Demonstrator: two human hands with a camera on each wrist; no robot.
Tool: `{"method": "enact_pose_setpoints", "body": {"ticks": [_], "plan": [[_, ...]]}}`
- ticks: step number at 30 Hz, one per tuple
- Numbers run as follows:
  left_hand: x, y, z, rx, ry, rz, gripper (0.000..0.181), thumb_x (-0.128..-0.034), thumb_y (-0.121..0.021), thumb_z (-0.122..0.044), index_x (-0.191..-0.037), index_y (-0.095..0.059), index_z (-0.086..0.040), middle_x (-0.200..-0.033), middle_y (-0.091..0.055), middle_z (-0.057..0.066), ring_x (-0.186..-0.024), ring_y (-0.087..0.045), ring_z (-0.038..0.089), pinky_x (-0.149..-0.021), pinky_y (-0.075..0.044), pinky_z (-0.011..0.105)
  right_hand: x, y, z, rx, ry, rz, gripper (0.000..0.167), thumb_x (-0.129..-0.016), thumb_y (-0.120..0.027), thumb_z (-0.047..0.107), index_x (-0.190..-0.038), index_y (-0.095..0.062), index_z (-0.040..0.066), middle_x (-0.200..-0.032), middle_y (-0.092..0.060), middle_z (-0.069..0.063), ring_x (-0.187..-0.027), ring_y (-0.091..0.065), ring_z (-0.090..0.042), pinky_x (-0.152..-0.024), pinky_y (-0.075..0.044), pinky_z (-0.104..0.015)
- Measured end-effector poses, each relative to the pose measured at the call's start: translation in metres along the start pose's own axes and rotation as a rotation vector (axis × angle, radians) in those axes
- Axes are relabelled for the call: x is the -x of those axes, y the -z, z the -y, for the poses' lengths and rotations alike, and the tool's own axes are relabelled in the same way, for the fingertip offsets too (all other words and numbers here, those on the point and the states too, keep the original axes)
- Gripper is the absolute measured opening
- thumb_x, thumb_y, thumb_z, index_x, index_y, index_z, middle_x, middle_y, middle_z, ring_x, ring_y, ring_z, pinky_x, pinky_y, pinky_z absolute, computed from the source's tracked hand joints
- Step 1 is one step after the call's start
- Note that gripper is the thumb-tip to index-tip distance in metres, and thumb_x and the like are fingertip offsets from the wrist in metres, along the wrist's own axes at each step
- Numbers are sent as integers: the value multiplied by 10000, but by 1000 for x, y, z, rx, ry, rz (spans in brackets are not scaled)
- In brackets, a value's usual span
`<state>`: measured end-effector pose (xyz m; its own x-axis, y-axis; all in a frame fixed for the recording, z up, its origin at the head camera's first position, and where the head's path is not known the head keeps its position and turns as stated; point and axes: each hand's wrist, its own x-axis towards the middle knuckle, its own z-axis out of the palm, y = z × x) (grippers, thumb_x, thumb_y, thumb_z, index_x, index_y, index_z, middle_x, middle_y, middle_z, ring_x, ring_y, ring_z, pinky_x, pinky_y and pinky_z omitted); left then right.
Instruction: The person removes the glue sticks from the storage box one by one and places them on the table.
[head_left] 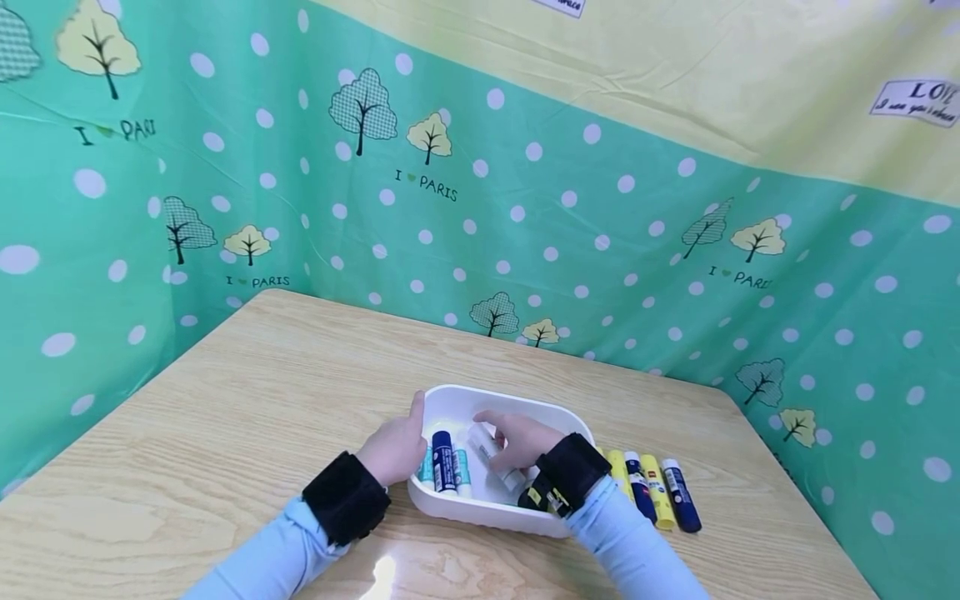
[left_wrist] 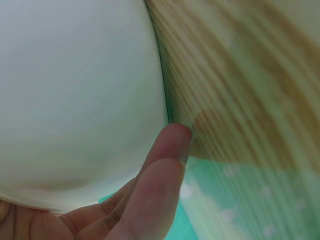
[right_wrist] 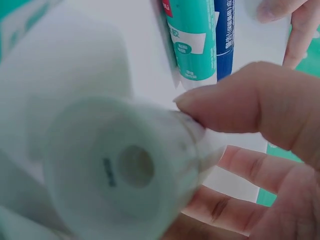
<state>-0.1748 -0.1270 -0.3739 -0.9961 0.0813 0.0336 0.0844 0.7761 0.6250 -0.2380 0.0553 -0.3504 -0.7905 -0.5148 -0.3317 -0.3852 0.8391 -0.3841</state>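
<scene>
A white plastic bin [head_left: 487, 512] sits on the table. My left hand [head_left: 397, 446] grips its left end, thumb over the rim and fingers [left_wrist: 155, 195] along the outer wall. Inside the bin, my right hand [head_left: 521, 439] pinches a white glue stick [right_wrist: 120, 170] between thumb and fingers, its round end facing the right wrist camera. To the left in the bin lie a navy glue stick [head_left: 444, 467] and teal glue sticks [head_left: 462, 471]. A black and yellow object [head_left: 534, 493] lies below my right wrist, partly hidden, its kind unclear.
Right of the bin, yellow glue sticks [head_left: 657, 492] and navy glue sticks [head_left: 682, 498] lie side by side on the wooden table [head_left: 300, 375]. My right forearm partly covers that row. A green and yellow printed curtain [head_left: 525, 208] hangs behind the table.
</scene>
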Motion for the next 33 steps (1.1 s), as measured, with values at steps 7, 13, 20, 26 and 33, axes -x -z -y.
{"method": "enact_pose_setpoints", "body": {"ticks": [7,13,20,26,33], "plan": [[0,0,0,9,-3,0,631,-814,-385,-29,-1350,-62,52,-568,-467,76,-452,-468,157,-410,-345,253,0,2,-3,-24,31,-20,651,-701,-629,80,-1285,-366,193,-886,-481,-62,-589,-494,-149,-466,-441,-266],[-1,0,0,4,-14,-5,626,-813,-389,-31,-1345,-72,58,-572,-469,75,-458,-469,155,-412,-347,252,3,8,-3,-28,117,-56,658,-699,-619,50,-1294,-353,144,-916,-497,-98,-630,-504,-149,-502,-447,-254],[-2,0,0,3,-16,0,623,-813,-386,-27,-1345,-71,54,-570,-471,73,-457,-469,153,-412,-344,251,7,16,-3,-17,104,-89,652,-721,-622,89,-1302,-342,185,-945,-500,-70,-668,-501,-143,-542,-449,-239],[0,2,0,8,-17,2,627,-814,-383,-22,-1346,-63,59,-583,-483,81,-469,-475,155,-419,-349,253,18,28,-1,-53,94,-176,657,-722,-622,83,-1305,-332,175,-978,-508,-93,-698,-507,-164,-542,-454,-250],[0,3,0,7,-9,6,632,-816,-381,-24,-1350,-53,62,-563,-471,72,-458,-470,150,-418,-352,248,32,34,-6,-99,79,-260,675,-728,-607,56,-1319,-306,181,-969,-512,-99,-676,-516,-152,-525,-457,-247]]}}
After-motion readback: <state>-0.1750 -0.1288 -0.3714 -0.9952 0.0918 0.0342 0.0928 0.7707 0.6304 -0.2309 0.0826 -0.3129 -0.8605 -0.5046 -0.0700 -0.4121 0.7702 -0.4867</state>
